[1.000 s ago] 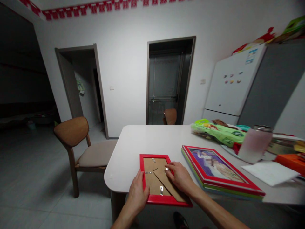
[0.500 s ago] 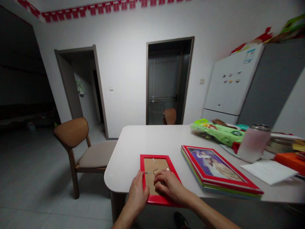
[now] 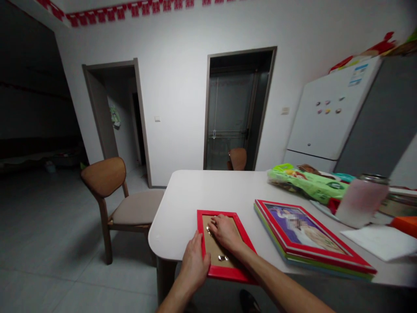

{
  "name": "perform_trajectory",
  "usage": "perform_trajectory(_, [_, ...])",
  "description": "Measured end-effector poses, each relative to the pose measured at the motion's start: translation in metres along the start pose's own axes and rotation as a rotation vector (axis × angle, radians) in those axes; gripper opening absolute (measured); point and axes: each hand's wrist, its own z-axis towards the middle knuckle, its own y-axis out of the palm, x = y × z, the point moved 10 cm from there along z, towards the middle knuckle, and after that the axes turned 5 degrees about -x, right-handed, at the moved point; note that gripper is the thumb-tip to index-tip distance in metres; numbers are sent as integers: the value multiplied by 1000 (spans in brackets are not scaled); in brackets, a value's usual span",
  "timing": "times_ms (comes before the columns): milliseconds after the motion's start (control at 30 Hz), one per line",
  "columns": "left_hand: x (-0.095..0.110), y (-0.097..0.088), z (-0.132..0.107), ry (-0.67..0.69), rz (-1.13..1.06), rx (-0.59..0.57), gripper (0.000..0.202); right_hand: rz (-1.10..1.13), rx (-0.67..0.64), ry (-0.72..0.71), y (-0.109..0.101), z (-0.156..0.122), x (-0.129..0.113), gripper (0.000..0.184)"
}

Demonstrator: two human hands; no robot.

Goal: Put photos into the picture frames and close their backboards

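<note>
Red-bordered picture frame point(image 3: 230, 273), back upward, lies on the white worktop point(image 3: 185, 191) under both grips. Left grip point(image 3: 195, 262) pinches its left border: thumb on top near the lower corner, fingers along the outer side. Right grip point(image 3: 226, 232) above and right of the left, palm down over the brown backing board point(image 3: 215, 249), fingertips gathered near the top border; cannot tell whether they pinch anything there or only press. Below the right grip, 1 small metal clip point(image 3: 223, 258) shows on the board; a side clip point(image 3: 209, 231) sits by the left border, just beside the right fingertips. Right of the right grip, apart: stack of frames point(image 3: 312, 234), red on top, green and bluish edges beneath. Farther right, pink jar point(image 3: 363, 202) and white sheet point(image 3: 381, 241). Risks, as judged: near border seems to reach past the worktop edge, so pressure from the right grip could tip or slide the frame if the left slackened. Thin metal might nick a fingertip, or bend too far under a hard push. Right forearm crosses low over the right border; a careless sweep could knock the frame askew.
</note>
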Motion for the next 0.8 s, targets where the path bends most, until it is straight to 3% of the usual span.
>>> perform_trajectory(200, [0,2,1,6,-13,-29,54,-51,-38,175,8,9,33,39])
perform_trajectory(400, [0,3,2,0,-14,-36,54,-23,-69,162,3,8,25,38])
perform_trajectory(567, [0,1,1,-17,-26,-30,55,23,-46,38,-19,-21,18,40])
perform_trajectory(700, [-2,0,1,-43,-35,-23,55,104,-163,-76,-15,-55,20,44])
perform_trajectory(800, [-2,0,0,-52,-54,-13,55,127,-130,-48,-16,-64,26,43])
